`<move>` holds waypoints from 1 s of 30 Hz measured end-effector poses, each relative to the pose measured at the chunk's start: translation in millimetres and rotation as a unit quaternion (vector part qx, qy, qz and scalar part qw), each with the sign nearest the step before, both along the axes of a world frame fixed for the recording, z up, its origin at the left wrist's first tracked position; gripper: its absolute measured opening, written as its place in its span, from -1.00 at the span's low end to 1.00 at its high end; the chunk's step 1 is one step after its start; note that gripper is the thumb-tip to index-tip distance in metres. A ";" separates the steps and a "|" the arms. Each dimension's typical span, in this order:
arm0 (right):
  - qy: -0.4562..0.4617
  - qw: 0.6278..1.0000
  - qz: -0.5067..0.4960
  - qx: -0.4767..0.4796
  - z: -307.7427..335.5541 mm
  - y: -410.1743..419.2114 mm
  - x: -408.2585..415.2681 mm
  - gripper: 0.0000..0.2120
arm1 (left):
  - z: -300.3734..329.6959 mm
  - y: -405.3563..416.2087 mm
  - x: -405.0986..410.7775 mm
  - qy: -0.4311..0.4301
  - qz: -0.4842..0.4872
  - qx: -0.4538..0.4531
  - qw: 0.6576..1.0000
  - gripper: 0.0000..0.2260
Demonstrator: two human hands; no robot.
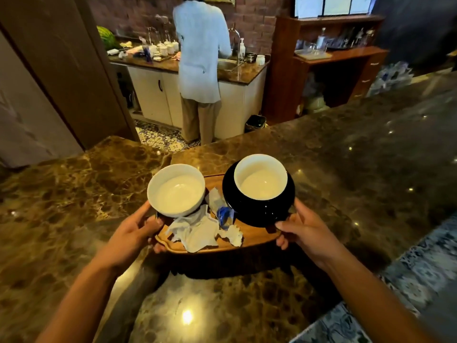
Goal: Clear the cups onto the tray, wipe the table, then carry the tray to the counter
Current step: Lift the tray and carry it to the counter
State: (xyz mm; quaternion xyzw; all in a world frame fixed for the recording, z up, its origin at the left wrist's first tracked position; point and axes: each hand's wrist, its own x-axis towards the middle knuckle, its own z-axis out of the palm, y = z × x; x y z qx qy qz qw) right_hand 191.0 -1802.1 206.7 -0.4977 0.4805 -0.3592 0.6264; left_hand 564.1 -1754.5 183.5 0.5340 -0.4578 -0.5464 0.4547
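A wooden tray (pixel 254 235) hangs a little above the brown marble counter (pixel 346 157), casting a shadow below it. My left hand (pixel 134 233) grips its left end and my right hand (pixel 304 229) grips its right end. On the tray's left stands a white cup (pixel 176 190). On the right a second white cup (pixel 261 177) sits on a black saucer (pixel 257 211). Crumpled white napkins (pixel 197 230) and a blue wrapper (pixel 225 216) lie between them.
Beyond the counter a person in a white shirt (pixel 201 53) stands at a sink counter (pixel 237 70) crowded with jars and glasses. A wooden shelf unit (pixel 321 63) stands to the right, a door (pixel 61 70) to the left. Patterned floor tiles (pixel 420 276) show at lower right.
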 end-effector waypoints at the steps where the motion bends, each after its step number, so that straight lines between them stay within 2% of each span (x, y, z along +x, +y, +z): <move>1: 0.000 1.000 0.002 0.010 -4.8 -5.8 1.5 -0.46 | -5.2 -4.7 1.1 0.006 0.005 0.010 1.000 -0.14; 9: 0.021 0.997 -0.028 0.069 -56.5 -28.9 15.1 -0.36 | -50.6 -28.3 -0.5 -0.017 0.030 0.084 0.996 -0.44; 21: 0.039 0.989 -0.037 0.139 -79.1 -41.5 33.8 -0.31 | -57.6 -36.5 17.2 -0.091 -0.030 0.112 0.989 -0.48; 30: 0.050 0.987 -0.059 0.143 -83.0 -42.2 36.3 -0.33 | -56.7 -43.9 22.5 -0.089 -0.037 0.139 0.986 -0.50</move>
